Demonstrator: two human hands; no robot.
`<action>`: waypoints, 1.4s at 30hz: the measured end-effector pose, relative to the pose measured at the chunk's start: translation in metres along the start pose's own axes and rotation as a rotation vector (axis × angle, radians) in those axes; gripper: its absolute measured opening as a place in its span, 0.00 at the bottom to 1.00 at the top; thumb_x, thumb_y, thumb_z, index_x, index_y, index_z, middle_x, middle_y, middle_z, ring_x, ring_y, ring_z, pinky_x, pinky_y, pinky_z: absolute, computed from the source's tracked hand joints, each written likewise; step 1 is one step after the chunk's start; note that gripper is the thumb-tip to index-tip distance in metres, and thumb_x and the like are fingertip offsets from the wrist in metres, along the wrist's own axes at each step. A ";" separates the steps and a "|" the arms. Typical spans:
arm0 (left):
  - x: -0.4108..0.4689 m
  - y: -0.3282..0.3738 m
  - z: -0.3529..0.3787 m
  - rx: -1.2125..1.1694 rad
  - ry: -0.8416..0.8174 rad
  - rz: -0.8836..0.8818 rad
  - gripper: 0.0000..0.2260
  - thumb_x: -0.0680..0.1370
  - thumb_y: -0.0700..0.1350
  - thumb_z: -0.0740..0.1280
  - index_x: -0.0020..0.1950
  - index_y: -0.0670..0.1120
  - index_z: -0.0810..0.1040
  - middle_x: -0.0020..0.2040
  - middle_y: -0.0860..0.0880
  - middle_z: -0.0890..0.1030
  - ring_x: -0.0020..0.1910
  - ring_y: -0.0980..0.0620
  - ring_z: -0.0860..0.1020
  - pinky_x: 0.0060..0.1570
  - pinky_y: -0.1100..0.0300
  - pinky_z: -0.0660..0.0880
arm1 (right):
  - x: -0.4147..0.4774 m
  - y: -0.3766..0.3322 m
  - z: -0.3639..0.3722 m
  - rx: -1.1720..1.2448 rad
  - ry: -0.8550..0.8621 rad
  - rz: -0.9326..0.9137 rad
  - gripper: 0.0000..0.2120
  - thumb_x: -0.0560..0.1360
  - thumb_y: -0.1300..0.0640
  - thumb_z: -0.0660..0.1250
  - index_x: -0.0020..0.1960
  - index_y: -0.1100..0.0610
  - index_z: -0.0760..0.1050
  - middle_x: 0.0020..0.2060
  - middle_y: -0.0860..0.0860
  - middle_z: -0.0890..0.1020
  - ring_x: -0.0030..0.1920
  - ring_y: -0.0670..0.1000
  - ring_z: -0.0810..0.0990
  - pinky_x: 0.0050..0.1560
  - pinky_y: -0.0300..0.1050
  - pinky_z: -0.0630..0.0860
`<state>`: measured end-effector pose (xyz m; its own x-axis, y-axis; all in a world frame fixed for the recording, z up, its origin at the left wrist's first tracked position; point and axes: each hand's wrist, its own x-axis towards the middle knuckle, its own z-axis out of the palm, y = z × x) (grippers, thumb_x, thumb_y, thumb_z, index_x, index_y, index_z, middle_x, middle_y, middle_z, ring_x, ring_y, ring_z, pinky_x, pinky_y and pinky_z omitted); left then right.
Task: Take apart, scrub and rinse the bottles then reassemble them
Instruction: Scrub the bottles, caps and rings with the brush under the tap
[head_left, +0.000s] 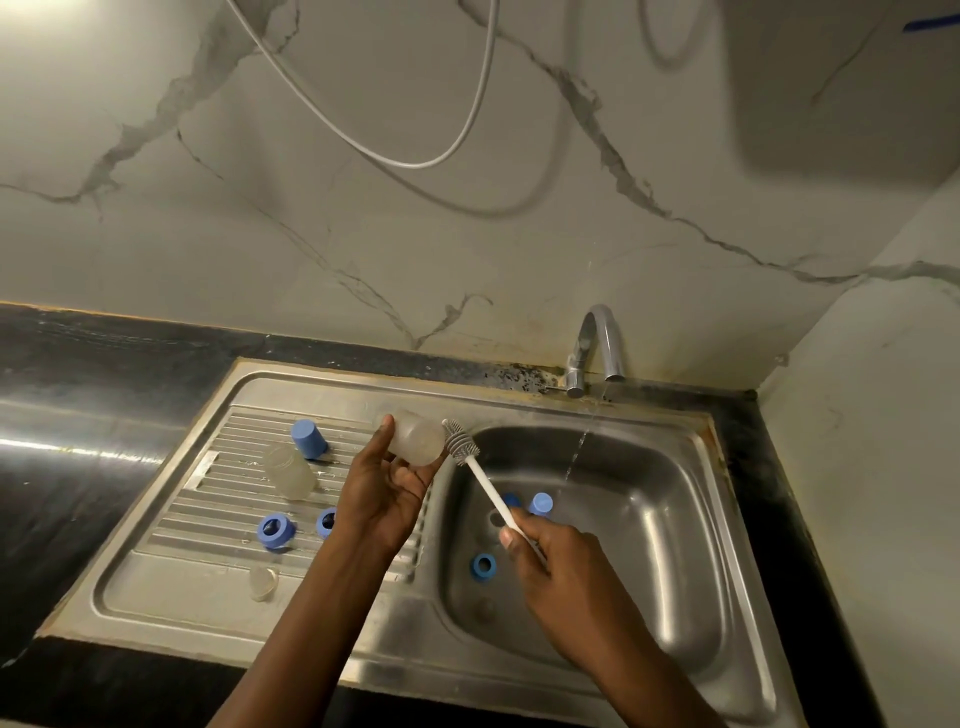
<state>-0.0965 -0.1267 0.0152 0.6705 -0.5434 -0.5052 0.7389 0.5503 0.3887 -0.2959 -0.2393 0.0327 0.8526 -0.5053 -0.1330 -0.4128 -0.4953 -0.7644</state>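
Note:
My left hand (387, 486) grips a clear bottle body (415, 436), held on its side above the edge between drainboard and basin. My right hand (540, 551) holds the white handle of a bottle brush (462, 444); its grey bristle head sits just outside the bottle's mouth. A second clear bottle (288, 473) lies on the drainboard beside a blue cap (308, 439). Two blue rings (275, 530) (326, 522) and a clear teat (262, 582) also lie there. In the basin are a blue ring (483, 566) and a blue cap (540, 504).
The steel sink (691, 545) has its ribbed drainboard (208, 519) on the left. The tap (597, 348) at the back runs a thin stream into the basin. Black counter (78, 441) lies to the left. A white hose (415, 161) hangs on the marble wall.

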 end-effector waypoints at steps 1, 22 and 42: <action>-0.001 -0.002 0.002 -0.017 0.001 0.002 0.17 0.85 0.48 0.66 0.69 0.39 0.73 0.56 0.35 0.86 0.52 0.37 0.88 0.46 0.46 0.87 | -0.001 0.000 0.002 0.016 0.006 0.003 0.14 0.85 0.44 0.60 0.63 0.47 0.81 0.29 0.43 0.77 0.34 0.39 0.78 0.34 0.36 0.72; -0.011 -0.031 0.019 -0.171 0.066 -0.167 0.25 0.83 0.52 0.69 0.73 0.40 0.67 0.68 0.28 0.78 0.69 0.33 0.79 0.70 0.42 0.74 | 0.023 -0.022 0.011 0.001 0.071 -0.067 0.19 0.86 0.44 0.59 0.73 0.47 0.76 0.36 0.41 0.78 0.34 0.43 0.79 0.35 0.33 0.73; -0.006 -0.014 0.016 -0.200 0.019 -0.128 0.22 0.85 0.51 0.67 0.70 0.37 0.69 0.64 0.28 0.81 0.60 0.35 0.84 0.59 0.40 0.79 | 0.017 -0.018 0.009 -0.068 0.038 -0.084 0.20 0.86 0.44 0.57 0.76 0.44 0.73 0.35 0.42 0.74 0.35 0.45 0.78 0.35 0.34 0.73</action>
<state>-0.1100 -0.1413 0.0257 0.5690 -0.6058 -0.5561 0.7888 0.5932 0.1608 -0.2709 -0.2323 0.0387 0.8730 -0.4855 -0.0457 -0.3623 -0.5830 -0.7272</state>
